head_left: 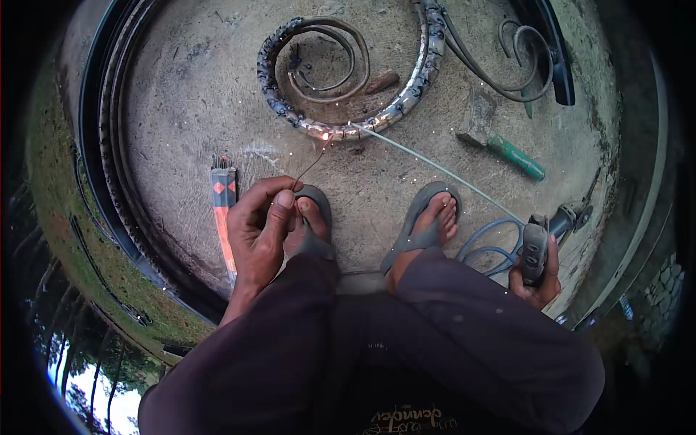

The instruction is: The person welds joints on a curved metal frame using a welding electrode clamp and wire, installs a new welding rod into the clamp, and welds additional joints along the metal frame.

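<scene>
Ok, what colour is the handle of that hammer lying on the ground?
Green. The hammer handle shows best in the head view, right of the scrollwork.

We see a dim, flat daylight scene with a cool grey cast and no hard shadows on the concrete floor (188, 94). The brightest spot is the orange-white glow (324, 135) on the curved iron scroll (406, 94), with small sparks scattered around it; its polished metal catches pale glare. A patch of bright sky (94, 391) blows out at the lower left. Fisheye distortion bends the rim sharply, and a black vignette fills the corners. The centre is fairly sharp; detail softens and smears toward the edges, and the dark trousers (435, 341) lose texture in shade.
</scene>
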The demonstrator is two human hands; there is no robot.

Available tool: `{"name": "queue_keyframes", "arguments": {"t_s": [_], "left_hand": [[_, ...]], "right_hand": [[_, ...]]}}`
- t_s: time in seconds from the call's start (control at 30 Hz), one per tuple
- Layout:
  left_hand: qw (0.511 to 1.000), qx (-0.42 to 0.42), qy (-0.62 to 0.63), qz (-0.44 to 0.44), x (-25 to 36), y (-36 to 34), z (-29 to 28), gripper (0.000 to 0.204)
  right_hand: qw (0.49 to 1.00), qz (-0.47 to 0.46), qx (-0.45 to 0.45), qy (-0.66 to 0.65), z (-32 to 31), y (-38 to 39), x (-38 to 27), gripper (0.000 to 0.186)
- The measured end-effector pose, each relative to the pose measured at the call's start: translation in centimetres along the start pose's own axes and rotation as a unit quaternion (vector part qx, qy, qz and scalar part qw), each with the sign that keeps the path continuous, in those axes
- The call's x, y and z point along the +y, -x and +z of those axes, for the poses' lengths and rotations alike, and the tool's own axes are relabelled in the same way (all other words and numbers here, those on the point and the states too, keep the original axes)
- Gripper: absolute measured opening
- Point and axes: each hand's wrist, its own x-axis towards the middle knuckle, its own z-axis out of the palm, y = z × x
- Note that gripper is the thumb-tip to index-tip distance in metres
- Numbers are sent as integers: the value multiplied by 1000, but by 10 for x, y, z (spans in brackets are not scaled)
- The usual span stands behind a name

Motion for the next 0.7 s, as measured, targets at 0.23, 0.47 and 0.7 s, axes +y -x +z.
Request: {"name": "queue_keyframes", "arguments": {"t_s": [0.23,0.47,0.7], "left_hand": [[1000,-12,-16,-14,3,-2,4,20],[1000,-8,-19,-18,0,-6,8,22],[1000,-2,0,-14,-3,-5,7,20]], "right_hand": [[999,10,20,-42,2,-1,-4,76],[999,-34,29,-23,4,-7,-6,72],[998,-35,10,-46,4,-12,-7,74]]}}
